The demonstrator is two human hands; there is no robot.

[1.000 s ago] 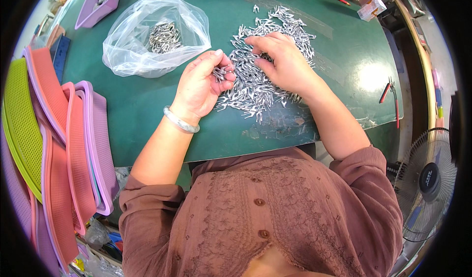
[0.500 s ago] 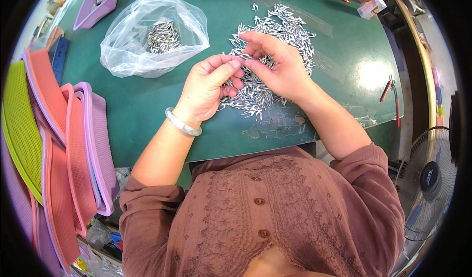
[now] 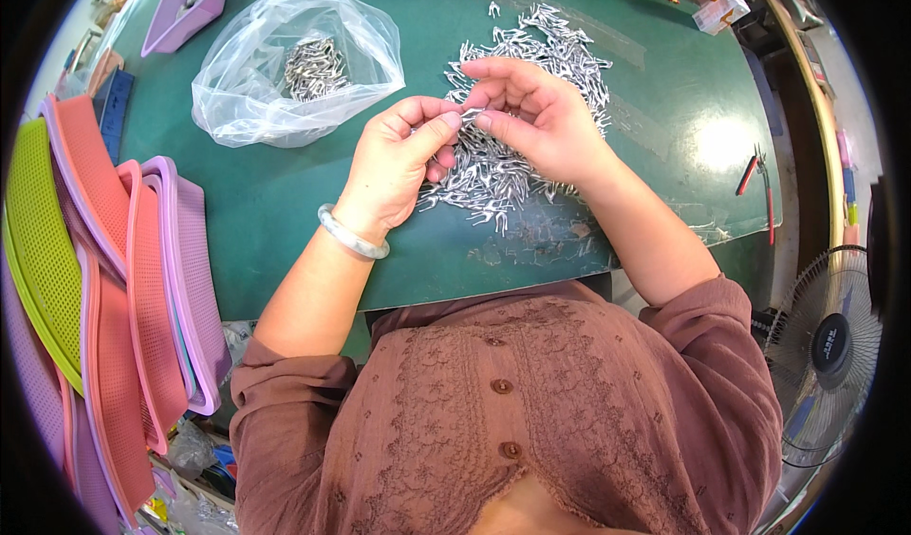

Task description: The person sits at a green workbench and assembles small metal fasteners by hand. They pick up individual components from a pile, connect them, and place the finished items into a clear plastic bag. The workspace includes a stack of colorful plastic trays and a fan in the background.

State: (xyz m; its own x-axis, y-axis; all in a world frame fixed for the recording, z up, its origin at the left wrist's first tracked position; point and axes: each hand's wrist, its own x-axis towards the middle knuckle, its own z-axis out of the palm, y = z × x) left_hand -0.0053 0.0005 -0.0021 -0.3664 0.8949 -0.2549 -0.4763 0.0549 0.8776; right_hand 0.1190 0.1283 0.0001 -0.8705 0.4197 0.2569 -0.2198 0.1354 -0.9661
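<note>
Left hand (image 3: 399, 160) and right hand (image 3: 531, 117) pinch one small metal piece (image 3: 468, 115) between fingertips above the metal pile (image 3: 493, 169).

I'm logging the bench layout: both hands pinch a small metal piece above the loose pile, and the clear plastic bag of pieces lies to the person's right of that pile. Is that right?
Not quite. The head view shows the clear plastic bag on the person's left of the loose pile, not the right. The rest holds: the left hand and right hand pinch a small metal piece above the pile.
</note>
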